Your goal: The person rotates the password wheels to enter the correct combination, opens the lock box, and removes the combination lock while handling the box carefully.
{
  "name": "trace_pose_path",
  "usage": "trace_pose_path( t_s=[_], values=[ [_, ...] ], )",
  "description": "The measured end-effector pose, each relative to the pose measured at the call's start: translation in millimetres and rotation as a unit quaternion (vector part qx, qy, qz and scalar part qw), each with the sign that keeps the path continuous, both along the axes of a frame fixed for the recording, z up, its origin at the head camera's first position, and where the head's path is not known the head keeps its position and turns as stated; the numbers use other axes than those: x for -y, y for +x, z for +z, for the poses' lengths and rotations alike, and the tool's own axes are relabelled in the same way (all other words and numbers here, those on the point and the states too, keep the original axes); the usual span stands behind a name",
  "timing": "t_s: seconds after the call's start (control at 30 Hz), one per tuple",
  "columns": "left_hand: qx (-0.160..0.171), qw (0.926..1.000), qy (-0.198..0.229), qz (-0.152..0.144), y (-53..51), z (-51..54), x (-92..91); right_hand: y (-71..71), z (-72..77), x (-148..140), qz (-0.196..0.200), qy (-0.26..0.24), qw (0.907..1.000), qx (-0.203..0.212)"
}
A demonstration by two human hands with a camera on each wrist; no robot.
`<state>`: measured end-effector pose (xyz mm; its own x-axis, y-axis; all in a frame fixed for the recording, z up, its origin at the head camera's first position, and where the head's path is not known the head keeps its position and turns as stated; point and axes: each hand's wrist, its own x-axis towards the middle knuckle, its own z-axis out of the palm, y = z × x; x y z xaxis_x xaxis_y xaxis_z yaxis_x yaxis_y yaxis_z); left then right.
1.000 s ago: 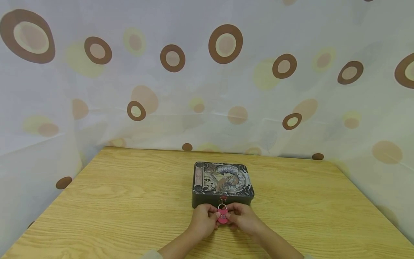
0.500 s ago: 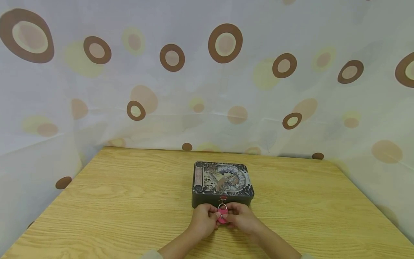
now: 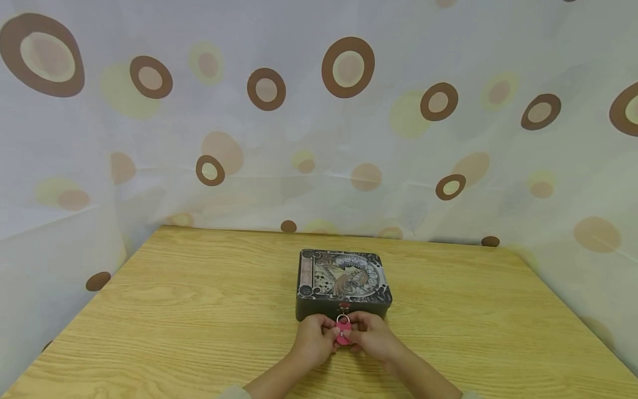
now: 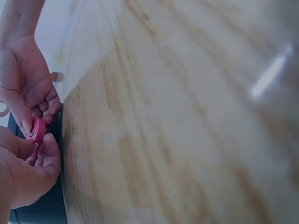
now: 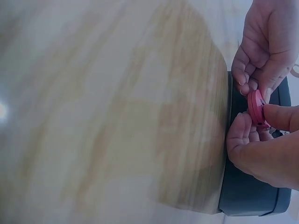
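Pink and rounded, a small combination padlock (image 3: 343, 327) with a curved silvery shackle (image 3: 343, 315) is held at the front of a dark rectangular box with an ornately illustrated lid (image 3: 344, 277), just below its red-and-metal clasp (image 3: 344, 306); the fingers of the left hand (image 3: 314, 338) and the right hand (image 3: 376, 337) pinch it from either side; whether the shackle passes through the clasp, I cannot tell; with so little to hold, the padlock could twist or slip if one hand loosened, and the right thumb, lying over the silvery dials (image 3: 341, 333), could nudge a wheel too far; a hard pull, if the shackle is hooked, might drag the box across the yellowish wood-grain tabletop (image 3: 199, 310); compared with one second ago, the right thumb reaches further across the dials, while the box stays in place.
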<state>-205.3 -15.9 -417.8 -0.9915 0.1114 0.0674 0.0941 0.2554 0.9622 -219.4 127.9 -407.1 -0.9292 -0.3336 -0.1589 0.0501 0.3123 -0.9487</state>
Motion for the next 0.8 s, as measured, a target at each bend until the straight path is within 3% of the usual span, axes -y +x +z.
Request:
trace_pose_path(
  t_s=[0.5, 0.8],
  values=[
    [-0.002, 1.0, -0.006, 0.002, -0.7, -1.9, -0.2, 0.8, 0.6, 2.2, -0.008, 0.014, 0.9998, -0.014],
    [-0.009, 1.0, 0.004, 0.0, -0.6, -1.0, 0.2, -0.1, 0.0, 0.1, -0.006, -0.006, 0.9998, 0.016]
  ],
)
